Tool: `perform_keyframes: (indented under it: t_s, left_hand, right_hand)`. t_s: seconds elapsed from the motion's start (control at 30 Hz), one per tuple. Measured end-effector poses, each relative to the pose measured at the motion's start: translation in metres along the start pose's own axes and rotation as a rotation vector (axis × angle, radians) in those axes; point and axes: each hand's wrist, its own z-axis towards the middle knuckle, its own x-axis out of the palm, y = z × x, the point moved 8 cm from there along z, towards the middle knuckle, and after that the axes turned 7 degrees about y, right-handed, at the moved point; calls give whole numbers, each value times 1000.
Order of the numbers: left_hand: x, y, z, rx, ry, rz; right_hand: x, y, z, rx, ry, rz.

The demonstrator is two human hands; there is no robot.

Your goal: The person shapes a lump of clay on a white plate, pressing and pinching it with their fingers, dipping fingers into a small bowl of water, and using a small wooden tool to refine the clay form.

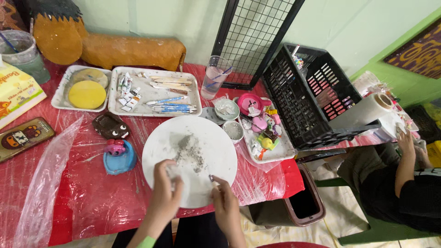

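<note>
**Both hands at the round white plate**

Round white plate (202,138), smeared grey at centre, lies on the red plastic-covered table (92,202), near its front edge. Left hand (164,193) rests on the plate's lower left, fingers curled; whether they pinch anything cannot be told. Right hand (225,202) pinches a thin small tool (211,178) over the plate's lower right. Just left: blue clay dish with pink figure (118,156). Behind: white rectangular tray of paint tubes and brushes (154,92). Right: black plastic crate (312,96).
</note>
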Motion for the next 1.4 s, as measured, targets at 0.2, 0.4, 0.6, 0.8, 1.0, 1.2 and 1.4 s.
perform_keyframes:
  t_s: [0.2, 0.4, 0.6, 0.8, 1.0, 1.2, 1.4]
  left_hand:
    - [29, -16, -13, 264, 158, 151]
    - [28, 19, -14, 11, 290, 213]
    - [12, 11, -17, 140, 231, 203]
    - [21, -2, -3, 127, 229, 560]
    - [19, -13, 1, 150, 218, 700]
    - [23, -5, -1, 146, 250, 590]
    - [21, -3, -1, 162, 238, 554]
  right_hand:
    - [3, -16, -9, 152, 98, 145]
    - [-18, -7, -18, 51, -39, -65]
    - [-16, 3, -26, -48, -41, -16]
    - [-23, 5, -34, 98, -120, -256]
    - [-10, 37, -34, -127, -47, -316]
    - [-7, 69, -28, -182, -90, -444]
    - [-6, 88, -11, -196, -49, -443]
